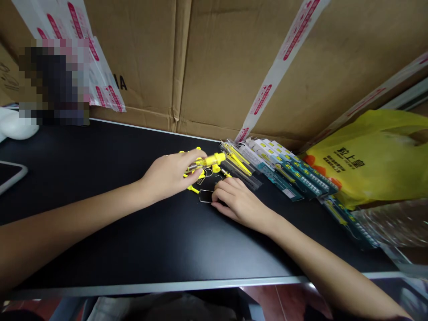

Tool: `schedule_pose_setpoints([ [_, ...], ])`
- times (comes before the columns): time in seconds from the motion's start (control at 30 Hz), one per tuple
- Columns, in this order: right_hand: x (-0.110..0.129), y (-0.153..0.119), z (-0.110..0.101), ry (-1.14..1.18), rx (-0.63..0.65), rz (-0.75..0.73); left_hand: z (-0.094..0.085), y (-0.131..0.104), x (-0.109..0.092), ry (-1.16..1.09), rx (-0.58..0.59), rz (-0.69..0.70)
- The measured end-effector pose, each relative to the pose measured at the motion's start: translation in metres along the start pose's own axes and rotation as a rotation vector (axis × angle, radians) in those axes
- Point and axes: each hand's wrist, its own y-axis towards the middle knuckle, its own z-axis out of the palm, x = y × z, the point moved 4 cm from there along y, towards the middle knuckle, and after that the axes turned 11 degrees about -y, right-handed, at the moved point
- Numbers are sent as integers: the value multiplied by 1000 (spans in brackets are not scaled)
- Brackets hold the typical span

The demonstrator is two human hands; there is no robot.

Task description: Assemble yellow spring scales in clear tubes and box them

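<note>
Hands apart: yellow clear-bodied pen-shaped tool [214, 159] is clamped in left hand [170, 173], long axis rightward; thin metallic-edged rectangle [205, 202] is touched by nearer right hand [236, 199] from its right; pinch unclear.

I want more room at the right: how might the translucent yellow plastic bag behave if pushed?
The bag would probably give and crumple, since its film looks thin and wrinkled. It may drag some weight, as its bulging shape suggests contents.
</note>
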Motion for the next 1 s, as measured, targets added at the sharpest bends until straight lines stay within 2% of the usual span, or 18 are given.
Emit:
schedule_pose_setpoints([
  [0.2,4,-7,-12,82,109,24,14,-8,-8,99,202,-51],
  [0.4,5,-8,-10,9,113,29,27,-15,-11,106,372,-102],
  [0.5,11,-7,-7,36,90,-2,29,-15,-8,73,375,-136],
  [0.6,17,-8,-6,-31,64,-27,29,-14,-5,30,361,-171],
  [0.77,17,-10,-13,-152,106,32,28,-13,-1,-57,327,-188],
  [1.0,9,-14,-16,125,260,78,29,-14,-3,-62,322,-206],
])
